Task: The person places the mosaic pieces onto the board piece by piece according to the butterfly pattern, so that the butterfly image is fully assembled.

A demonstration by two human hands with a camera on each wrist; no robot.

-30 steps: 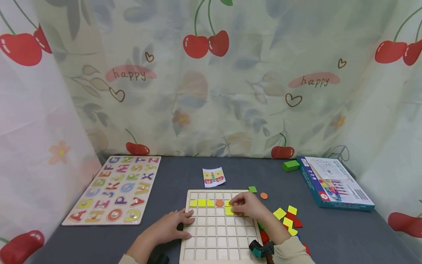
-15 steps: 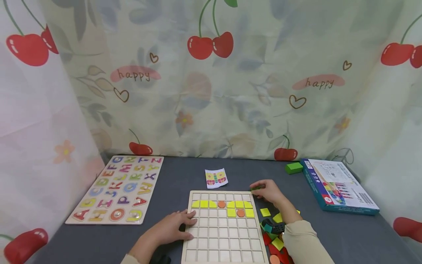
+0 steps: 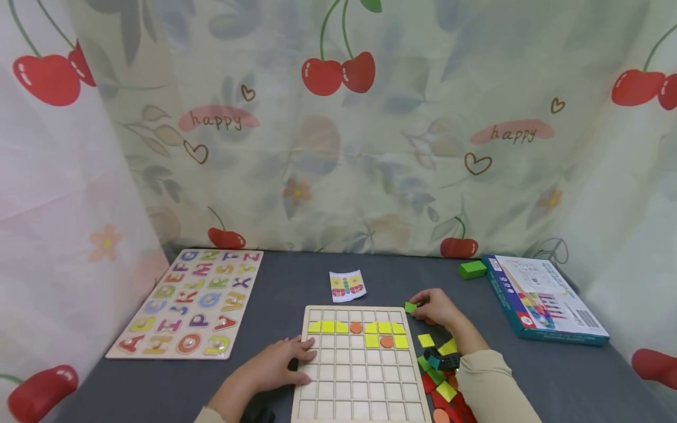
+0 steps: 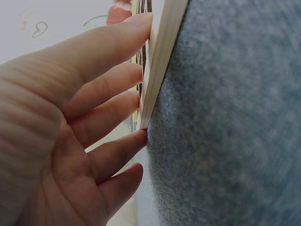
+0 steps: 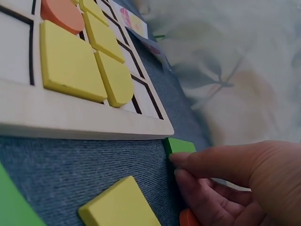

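A wooden grid board (image 3: 344, 376) lies in front of me, with yellow tiles (image 3: 328, 326) and two orange discs (image 3: 386, 342) in its upper rows. My left hand (image 3: 275, 364) rests at the board's left edge; in the left wrist view its spread, fairly straight fingers (image 4: 115, 77) touch the rim. Just off the far right corner of the board, my right hand (image 3: 438, 308) pinches a small green square tile (image 3: 410, 307) between thumb and finger. The right wrist view shows that green tile (image 5: 181, 146) close to the board's corner, and an orange disc (image 5: 188, 219) partly under the hand.
Loose yellow, green, red and orange pieces (image 3: 446, 390) lie right of the board. Behind it is a small butterfly pattern card (image 3: 347, 286). An alphabet board (image 3: 185, 305) is at left; a green block (image 3: 472, 270) and a flat box (image 3: 547, 299) are at right.
My right hand has left the yellow tiles on the board, moved right and back to the green tile, and taken hold of it. The left hand stays at the board's edge.
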